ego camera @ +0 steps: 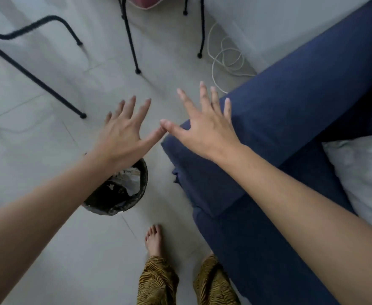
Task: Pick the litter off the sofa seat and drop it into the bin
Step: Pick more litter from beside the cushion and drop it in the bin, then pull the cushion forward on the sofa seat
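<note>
Both hands are held out flat, high above the floor, with all fingers spread wide. The left hand is seen above and just past the round black bin, which sits on the pale tiled floor. The right hand is seen over the end of the dark blue cloth sofa, which is to the right of the bin. The two thumbs are almost touching at the tips. The grip of each hand is apart, and nothing is held in either one.

White crumpled paper and other scraps are seen inside the bin. No litter can be seen on the part of the sofa that is in view. A pale grey pillow is lying on the sofa, far to the right of the bin. Much of the seat is hidden by the right arm or is out of view, so it cannot be told if litter is left there.

It is judged that no piece is in hand right now, so either a drop is finished or the job is done. If more litter is left, the seat must be looked over, and a small piece must be pinched and carried to a spot right above the bin's open top.

Thin black chair legs and a looped white cord are seen on the floor beyond the bin.
</note>
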Motion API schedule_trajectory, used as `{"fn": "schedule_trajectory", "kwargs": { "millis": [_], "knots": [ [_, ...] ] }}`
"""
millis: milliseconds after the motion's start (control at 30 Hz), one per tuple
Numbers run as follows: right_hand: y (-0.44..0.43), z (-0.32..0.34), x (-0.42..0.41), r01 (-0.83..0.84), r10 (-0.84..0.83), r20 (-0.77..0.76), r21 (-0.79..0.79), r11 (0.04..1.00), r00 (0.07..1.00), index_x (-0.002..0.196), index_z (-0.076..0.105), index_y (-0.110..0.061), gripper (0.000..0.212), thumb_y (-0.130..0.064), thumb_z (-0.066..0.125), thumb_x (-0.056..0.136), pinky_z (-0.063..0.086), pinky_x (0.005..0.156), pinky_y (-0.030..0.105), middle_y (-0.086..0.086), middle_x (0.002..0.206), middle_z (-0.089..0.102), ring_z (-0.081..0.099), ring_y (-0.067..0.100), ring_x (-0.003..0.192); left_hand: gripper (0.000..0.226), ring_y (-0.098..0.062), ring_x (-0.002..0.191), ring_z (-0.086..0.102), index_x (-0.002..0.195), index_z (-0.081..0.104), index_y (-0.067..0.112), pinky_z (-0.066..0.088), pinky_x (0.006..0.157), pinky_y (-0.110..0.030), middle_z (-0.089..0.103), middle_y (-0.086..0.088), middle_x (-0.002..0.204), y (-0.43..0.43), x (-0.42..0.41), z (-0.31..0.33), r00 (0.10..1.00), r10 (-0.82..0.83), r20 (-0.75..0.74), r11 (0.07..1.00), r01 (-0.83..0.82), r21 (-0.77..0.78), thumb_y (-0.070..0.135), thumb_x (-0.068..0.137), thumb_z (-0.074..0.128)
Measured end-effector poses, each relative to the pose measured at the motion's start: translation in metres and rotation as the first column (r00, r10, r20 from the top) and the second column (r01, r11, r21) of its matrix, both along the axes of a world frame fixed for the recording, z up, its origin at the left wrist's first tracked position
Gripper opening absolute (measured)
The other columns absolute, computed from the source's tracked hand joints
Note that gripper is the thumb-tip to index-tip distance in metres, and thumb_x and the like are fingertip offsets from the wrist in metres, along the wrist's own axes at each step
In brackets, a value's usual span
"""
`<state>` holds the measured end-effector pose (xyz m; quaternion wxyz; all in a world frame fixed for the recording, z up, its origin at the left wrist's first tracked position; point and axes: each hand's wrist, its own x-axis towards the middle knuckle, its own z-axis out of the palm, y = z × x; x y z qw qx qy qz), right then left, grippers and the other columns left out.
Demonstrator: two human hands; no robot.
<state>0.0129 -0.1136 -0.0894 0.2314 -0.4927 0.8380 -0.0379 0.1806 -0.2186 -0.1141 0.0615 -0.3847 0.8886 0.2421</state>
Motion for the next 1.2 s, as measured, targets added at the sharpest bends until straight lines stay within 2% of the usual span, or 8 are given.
{"fn": "schedule_trajectory", "kwargs": {
  "millis": [267, 467, 600, 733, 833, 900, 1067, 1200],
  "knots": [
    [0.185, 0.036, -0.149, 0.362, -0.371, -0.134, -0.087, 0.928, 0.919, 0.164, 0.005, -0.039, 0.09, -0.085, 0.026, 0.09, -0.003, 0.126, 0.06, 0.015, 0.173, -0.01, -0.011, 0.035, 0.16, 0.091, -0.029, 0.154, 0.001, 0.161, 0.009, 0.031, 0.006, 0.123, -0.048, 0.005, -0.01, 0.168, 0.112, -0.197, 0.037, 0.936, -0.337, -0.104, 0.941, 0.334, -0.049, 0.083, 0.087, 0.023],
    [0.348, 0.034, -0.222, 0.669, -0.675, -0.168, -0.1, 0.737, 0.719, 0.164, 0.008, -0.037, 0.091, -0.084, 0.028, 0.089, 0.002, 0.126, 0.062, 0.019, 0.172, -0.01, -0.009, 0.037, 0.16, 0.091, -0.025, 0.155, -0.003, 0.162, 0.004, 0.031, 0.003, 0.123, -0.048, 0.001, -0.005, 0.169, 0.231, -0.33, 0.04, 0.788, -0.6, -0.137, 0.8, 0.595, -0.077, 0.081, 0.089, 0.03],
    [0.435, 0.023, -0.238, 0.748, -0.798, -0.224, -0.278, 0.602, 0.559, 0.166, 0.006, -0.029, 0.095, -0.077, 0.043, 0.092, 0.009, 0.123, 0.065, 0.025, 0.17, -0.012, -0.008, 0.041, 0.159, 0.105, -0.022, 0.155, -0.001, 0.162, -0.002, 0.026, 0.006, 0.123, -0.048, -0.001, -0.002, 0.169, 0.303, -0.399, 0.035, 0.761, -0.628, -0.165, 0.767, 0.641, 0.034, 0.083, 0.084, 0.04],
    [0.494, 0.003, -0.252, 0.836, -0.961, -0.007, -0.492, 0.242, 0.275, 0.165, -0.002, -0.018, 0.112, -0.068, 0.063, 0.089, 0.014, 0.124, 0.063, 0.03, 0.168, -0.015, -0.006, 0.041, 0.159, 0.127, -0.014, 0.154, 0.005, 0.16, -0.012, 0.023, 0.016, 0.123, -0.043, -0.003, 0.005, 0.169, 0.349, -0.448, 0.019, 0.792, -0.577, -0.199, 0.753, 0.611, 0.246, 0.083, 0.074, 0.058],
    [0.522, -0.019, -0.266, 0.831, -0.894, 0.442, -0.525, -0.186, 0.079, 0.164, -0.011, -0.015, 0.125, -0.055, 0.078, 0.085, 0.01, 0.124, 0.028, 0.019, 0.17, -0.02, -0.012, 0.024, 0.159, 0.133, -0.008, 0.149, 0.025, 0.159, -0.011, 0.033, 0.029, 0.119, -0.039, 0.018, 0.014, 0.165, 0.365, -0.472, 0.005, 0.827, -0.451, -0.335, 0.699, 0.561, 0.443, 0.077, 0.066, 0.075],
    [0.531, -0.035, -0.275, 0.817, -0.77, 0.636, -0.47, -0.336, 0.049, 0.163, -0.016, -0.017, 0.127, -0.044, 0.081, 0.086, 0.009, 0.126, 0.023, 0.008, 0.172, -0.015, -0.005, 0.017, 0.16, 0.129, -0.005, 0.141, 0.037, 0.158, -0.006, 0.035, 0.037, 0.114, -0.034, 0.031, 0.019, 0.156, 0.372, -0.481, -0.003, 0.841, -0.388, -0.377, 0.676, 0.538, 0.504, 0.067, 0.068, 0.081],
    [0.54, -0.036, -0.302, 0.806, -0.731, 0.676, -0.48, -0.347, 0.088, 0.164, -0.007, -0.021, 0.116, -0.052, 0.075, 0.088, 0.035, 0.123, 0.042, 0.0, 0.172, 0.013, 0.029, 0.013, 0.153, 0.104, 0.0, 0.118, 0.056, 0.151, 0.03, 0.032, 0.046, 0.097, -0.022, 0.058, 0.022, 0.129, 0.394, -0.475, 0.01, 0.864, -0.319, -0.389, 0.776, 0.474, 0.417, 0.074, 0.067, 0.075],
    [0.56, 0.005, -0.275, 0.805, -0.806, 0.58, -0.53, -0.266, 0.115, 0.164, 0.015, -0.028, 0.09, -0.052, 0.068, 0.095, 0.045, 0.112, 0.022, -0.016, 0.16, 0.039, 0.047, -0.006, 0.139, 0.081, 0.004, 0.104, 0.065, 0.133, 0.057, 0.034, 0.054, 0.086, -0.024, 0.07, 0.02, 0.114, 0.405, -0.443, 0.048, 0.895, -0.13, -0.427, 0.817, 0.34, 0.465, 0.078, 0.067, 0.071]
  ]
}}
